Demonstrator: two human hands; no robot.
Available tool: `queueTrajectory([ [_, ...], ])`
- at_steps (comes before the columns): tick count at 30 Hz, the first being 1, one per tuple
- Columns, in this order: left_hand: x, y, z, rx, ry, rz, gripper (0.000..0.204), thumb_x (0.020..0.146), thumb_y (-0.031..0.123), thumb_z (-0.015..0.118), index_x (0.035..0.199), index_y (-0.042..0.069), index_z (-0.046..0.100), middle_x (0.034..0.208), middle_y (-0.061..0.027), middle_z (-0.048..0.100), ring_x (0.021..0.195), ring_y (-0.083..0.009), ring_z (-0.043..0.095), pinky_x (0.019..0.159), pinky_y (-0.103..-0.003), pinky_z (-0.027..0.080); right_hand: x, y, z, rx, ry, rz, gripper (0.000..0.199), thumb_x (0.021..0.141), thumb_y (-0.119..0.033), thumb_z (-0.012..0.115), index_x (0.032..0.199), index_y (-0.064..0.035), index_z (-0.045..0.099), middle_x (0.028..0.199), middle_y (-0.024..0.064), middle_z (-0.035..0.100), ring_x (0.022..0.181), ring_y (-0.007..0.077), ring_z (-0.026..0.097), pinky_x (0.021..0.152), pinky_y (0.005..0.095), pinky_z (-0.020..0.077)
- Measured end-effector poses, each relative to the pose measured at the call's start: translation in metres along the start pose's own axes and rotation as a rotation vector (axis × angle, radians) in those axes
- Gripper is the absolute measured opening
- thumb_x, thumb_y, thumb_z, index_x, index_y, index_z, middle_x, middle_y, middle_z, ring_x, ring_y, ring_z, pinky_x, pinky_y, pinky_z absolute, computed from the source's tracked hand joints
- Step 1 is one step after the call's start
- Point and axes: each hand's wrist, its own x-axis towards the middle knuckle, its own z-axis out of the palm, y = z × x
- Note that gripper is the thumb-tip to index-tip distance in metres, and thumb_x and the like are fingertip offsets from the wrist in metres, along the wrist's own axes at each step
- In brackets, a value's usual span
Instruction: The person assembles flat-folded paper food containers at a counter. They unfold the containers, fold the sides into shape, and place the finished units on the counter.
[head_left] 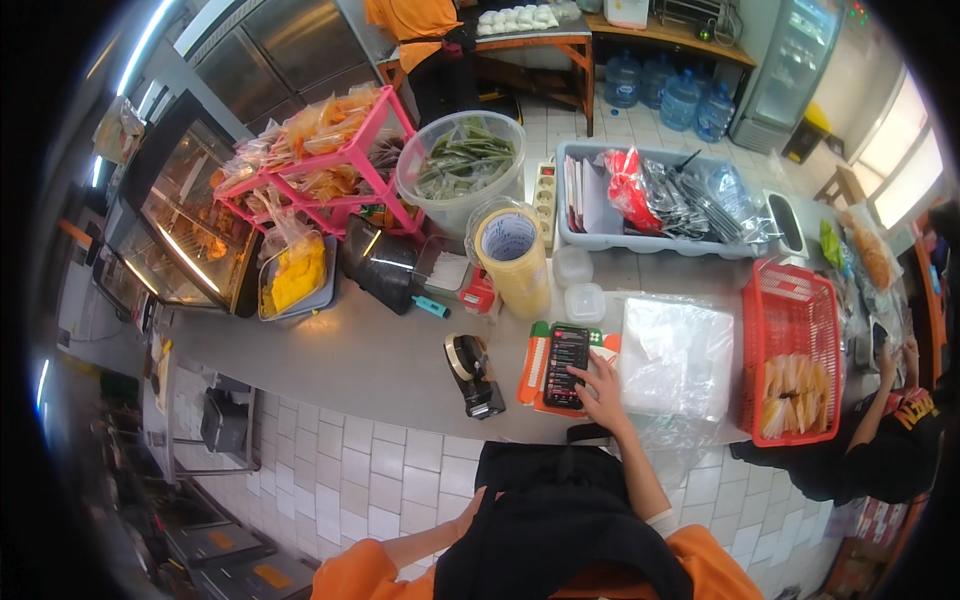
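My right hand (pixel 600 388) reaches over the counter (pixel 330 350), with fingertips on the lit screen of a black phone (pixel 568 358). Its fingers are apart and hold nothing. The phone lies on orange, white and green printed packs (pixel 533 372). My left hand (pixel 470 512) is low against my black apron (pixel 570 510), its fingers mostly hidden by the cloth. Left of the phone sits a black tape dispenser (pixel 473 376). A stack of clear plastic bags (pixel 676 355) lies right of my right hand.
Behind stand a stack of tape rolls (pixel 516 262), a tub of green-wrapped items (pixel 462 165), a pink rack (pixel 345 165) and a blue-grey bin (pixel 650 242). A red basket (pixel 790 350) stands right. Co-workers are at right (pixel 895 440) and back (pixel 425 50).
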Motion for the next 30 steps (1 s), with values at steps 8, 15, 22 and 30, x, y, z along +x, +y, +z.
queueTrajectory([
  [8, 0.007, -0.006, -0.001, 0.014, 0.027, 0.031, 0.044, 0.086, 0.012, 0.057, 0.129, 0.011, 0.047, 0.114, -0.0103, 0.056, 0.108, -0.0279, 0.051, 0.098, -0.039, 0.037, 0.009, -0.013, 0.010, -0.099, 0.145, 0.084, 0.071, 0.077, -0.034, 0.069, 0.138, -0.0101, 0.043, 0.126, 0.0211, 0.046, 0.115, 0.0381, 0.043, 0.103, 0.0471, 0.0304],
  [15, 0.017, -0.010, -0.005, 0.029, 0.038, 0.059, 0.044, 0.086, 0.013, 0.058, 0.129, 0.011, 0.048, 0.114, -0.0102, 0.056, 0.108, -0.0279, 0.051, 0.098, -0.039, 0.037, 0.031, -0.039, 0.037, -0.359, 0.248, 0.261, 0.112, 0.061, -0.053, 0.078, 0.139, 0.0083, 0.025, 0.110, 0.0247, 0.045, 0.104, 0.0403, 0.044, 0.096, 0.0508, 0.0324],
  [22, 0.028, -0.015, -0.006, 0.038, 0.069, 0.094, 0.044, 0.086, 0.013, 0.058, 0.129, 0.010, 0.048, 0.114, -0.0102, 0.056, 0.108, -0.0279, 0.051, 0.098, -0.039, 0.037, 0.036, -0.044, 0.038, -0.434, 0.238, 0.291, 0.114, 0.057, -0.049, 0.081, 0.136, 0.0108, 0.025, 0.110, 0.0214, 0.044, 0.102, 0.0378, 0.044, 0.093, 0.0474, 0.0351],
  [30, 0.034, -0.015, -0.006, 0.056, 0.108, 0.130, 0.043, 0.087, 0.013, 0.058, 0.128, 0.010, 0.048, 0.114, -0.0102, 0.056, 0.109, -0.0279, 0.050, 0.098, -0.038, 0.037, 0.038, -0.041, 0.038, -0.414, 0.222, 0.293, 0.106, 0.054, -0.045, 0.082, 0.130, 0.0090, 0.032, 0.108, 0.0216, 0.045, 0.104, 0.0375, 0.043, 0.095, 0.0479, 0.0337],
])
